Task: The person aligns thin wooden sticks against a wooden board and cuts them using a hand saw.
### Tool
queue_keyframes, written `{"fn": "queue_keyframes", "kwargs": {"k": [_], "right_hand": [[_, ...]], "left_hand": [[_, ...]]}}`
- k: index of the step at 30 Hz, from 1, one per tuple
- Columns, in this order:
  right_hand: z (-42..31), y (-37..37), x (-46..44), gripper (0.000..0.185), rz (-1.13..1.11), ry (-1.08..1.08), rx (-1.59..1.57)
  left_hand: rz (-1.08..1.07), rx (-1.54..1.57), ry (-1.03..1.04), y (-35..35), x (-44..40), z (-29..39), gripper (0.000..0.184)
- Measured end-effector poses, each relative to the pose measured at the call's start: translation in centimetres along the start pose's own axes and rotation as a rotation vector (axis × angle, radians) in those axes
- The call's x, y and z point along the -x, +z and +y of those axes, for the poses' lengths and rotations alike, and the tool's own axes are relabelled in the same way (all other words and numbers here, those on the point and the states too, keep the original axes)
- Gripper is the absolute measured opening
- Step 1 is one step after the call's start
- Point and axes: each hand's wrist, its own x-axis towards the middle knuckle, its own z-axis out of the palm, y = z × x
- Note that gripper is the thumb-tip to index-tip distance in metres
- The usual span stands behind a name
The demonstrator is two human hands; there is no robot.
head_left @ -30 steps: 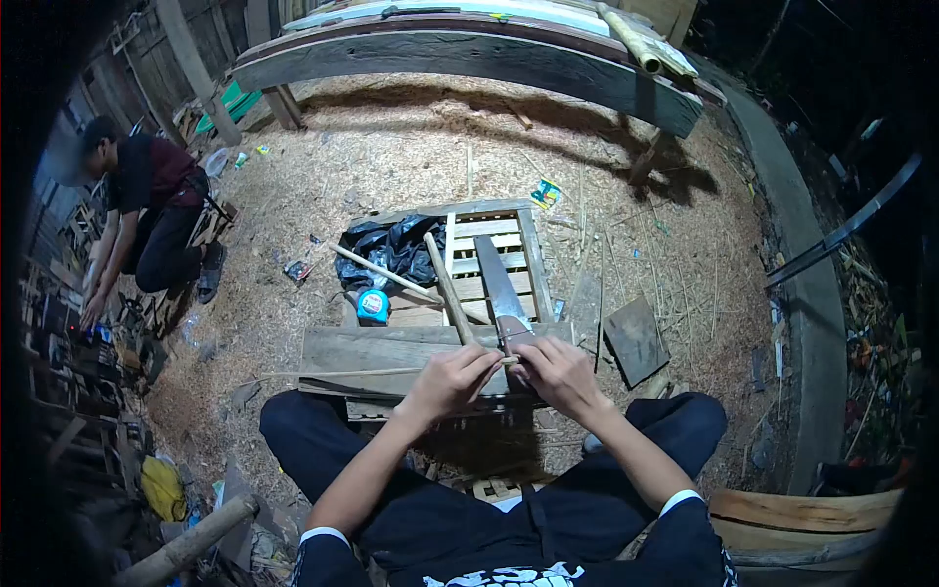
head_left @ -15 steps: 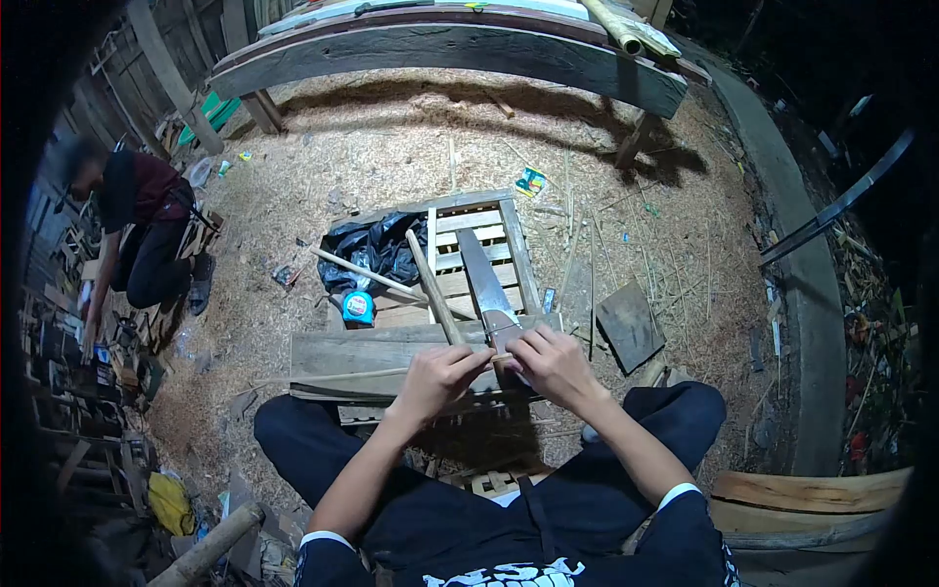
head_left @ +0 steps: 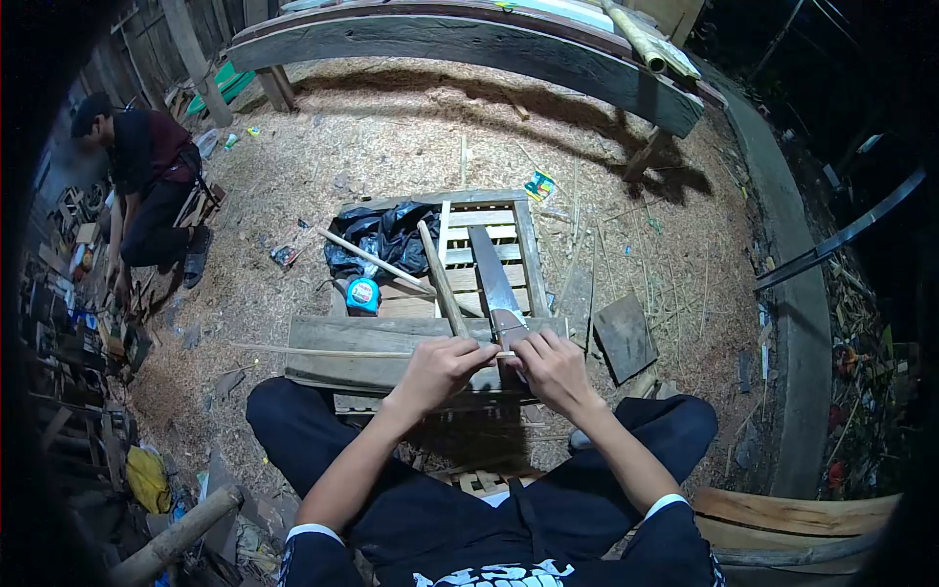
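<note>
A thin wooden strip (head_left: pixel 323 351) runs across the plank seat (head_left: pixel 337 370) in front of me, its long free end pointing left. My left hand (head_left: pixel 445 366) is closed around the strip near its right end. My right hand (head_left: pixel 550 364), fingers pinched, grips the same strip close beside the left. Just beyond my hands lies a handsaw (head_left: pixel 494 274), blade pointing away, its handle partly hidden by my right fingers. Left of the saw rests a thick round stick (head_left: pixel 441 279). A blue tape measure (head_left: pixel 363 295) sits beyond the plank.
A slatted wooden frame (head_left: pixel 533 254) holds a black plastic bag (head_left: pixel 391 235) and a thin stick (head_left: pixel 372 260). A dark square board (head_left: pixel 626 338) lies to the right. Across the back stands a heavy timber bench (head_left: pixel 469 64). Another person (head_left: pixel 156 186) crouches at left beside scrap wood.
The strip's free left end has swung away from me, over the plank. Both hands keep their hold close together. My view has shifted slightly, and the other person's head has risen.
</note>
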Motion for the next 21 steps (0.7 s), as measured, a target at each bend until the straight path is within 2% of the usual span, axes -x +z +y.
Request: {"fn": "queue_keyframes", "kwargs": {"k": [8,14,16,21], "right_hand": [[0.0,0.8,0.2,0.021,0.018,0.044,0.038],[-0.1,0.5,-0.1,0.019,0.088,0.047,0.029],[-0.1,0.6,-0.1,0.013,0.128,0.072,0.010],[-0.2,1.8,0.2,0.015,0.186,0.108,0.011]], "left_hand": [[0.030,-0.004,-0.006,0.5,0.0,0.0,0.037],[0.047,-0.050,-0.040,0.5,-0.5,1.0,0.031],[0.079,-0.080,-0.055,0.6,-0.6,1.2,0.028],[0.081,-0.122,-0.082,1.2,-0.4,1.7,0.028]]}}
